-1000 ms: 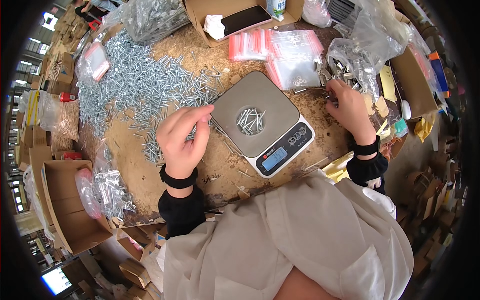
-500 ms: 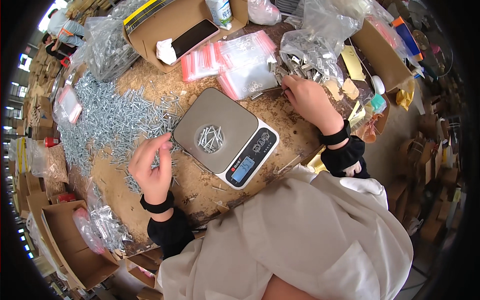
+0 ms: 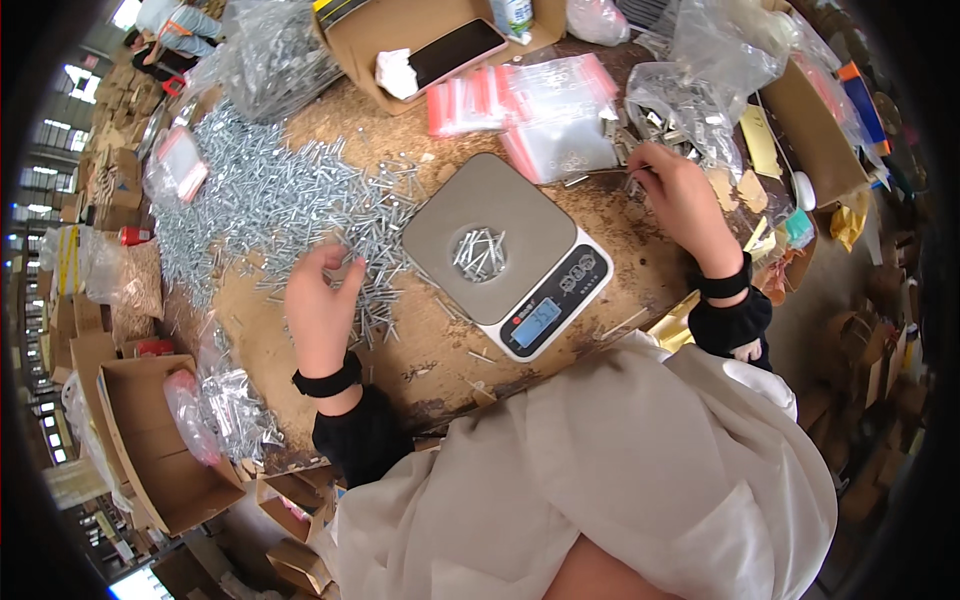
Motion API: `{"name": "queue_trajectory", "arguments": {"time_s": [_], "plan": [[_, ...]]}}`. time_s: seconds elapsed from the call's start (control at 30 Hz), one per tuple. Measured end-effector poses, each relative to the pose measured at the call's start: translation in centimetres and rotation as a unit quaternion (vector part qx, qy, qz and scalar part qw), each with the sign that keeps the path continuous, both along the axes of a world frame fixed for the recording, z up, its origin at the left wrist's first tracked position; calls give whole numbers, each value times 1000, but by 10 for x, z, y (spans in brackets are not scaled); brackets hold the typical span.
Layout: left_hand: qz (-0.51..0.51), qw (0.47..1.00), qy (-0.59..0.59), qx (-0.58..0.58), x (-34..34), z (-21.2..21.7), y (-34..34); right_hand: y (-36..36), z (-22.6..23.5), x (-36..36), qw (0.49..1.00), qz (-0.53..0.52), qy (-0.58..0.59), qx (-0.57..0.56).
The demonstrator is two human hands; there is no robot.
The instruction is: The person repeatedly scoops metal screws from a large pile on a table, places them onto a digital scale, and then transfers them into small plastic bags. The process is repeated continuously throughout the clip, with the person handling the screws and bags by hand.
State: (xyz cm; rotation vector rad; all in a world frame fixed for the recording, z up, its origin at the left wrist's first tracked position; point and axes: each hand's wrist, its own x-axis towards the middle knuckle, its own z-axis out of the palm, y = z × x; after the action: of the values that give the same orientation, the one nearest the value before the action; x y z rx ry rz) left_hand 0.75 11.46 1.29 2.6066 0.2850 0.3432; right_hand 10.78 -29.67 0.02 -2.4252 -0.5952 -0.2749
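A digital scale (image 3: pixel 455 215) with a grey top stands on the table before me. In a small round dish on it lies a bunch of silvery screws (image 3: pixel 480 254). My left hand (image 3: pixel 322 305) is at the near edge of a big loose heap of screws (image 3: pixel 260 215), thumb and fingers apart, with nothing visible between them. Right of the scale, my right hand (image 3: pixel 685 200) has its fingertips pinched together beside a clear bag of small metal pieces (image 3: pixel 675 125). Anything in that pinch is too small to make out. Clear zip bags with red edges (image 3: pixel 560 130) lie beyond the scale.
A cardboard box (image 3: pixel 375 75) at the back holds a phone (image 3: pixel 458 52) and a crumpled white tissue (image 3: pixel 396 73). Another carton (image 3: pixel 815 135) stands at the right. An open cardboard box (image 3: pixel 165 440) is at the lower left. Two people (image 3: pixel 165 40) are far off at the upper left.
The whole view has shifted, so the table appears further right and up. My left hand has moved away from the scale's side toward the screw heap. The right hand stays by the metal pieces.
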Motion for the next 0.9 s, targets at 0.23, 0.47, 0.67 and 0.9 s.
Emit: {"name": "queue_trajectory", "arguments": {"time_s": [0.23,0.47,0.67,0.9], "plan": [[-41,998,29,37,-1,-15,-6,-2,13,-15,930,68,155,326],[-34,997,54,35,-1,-16,-10,6,26,-17,814,71,237,526],[-35,997,68,15,0,-11,-11,25,13,-9,588,114,384,702],[-44,997,54,18,-1,-13,-10,55,34,-14,597,-13,374,710]]}}
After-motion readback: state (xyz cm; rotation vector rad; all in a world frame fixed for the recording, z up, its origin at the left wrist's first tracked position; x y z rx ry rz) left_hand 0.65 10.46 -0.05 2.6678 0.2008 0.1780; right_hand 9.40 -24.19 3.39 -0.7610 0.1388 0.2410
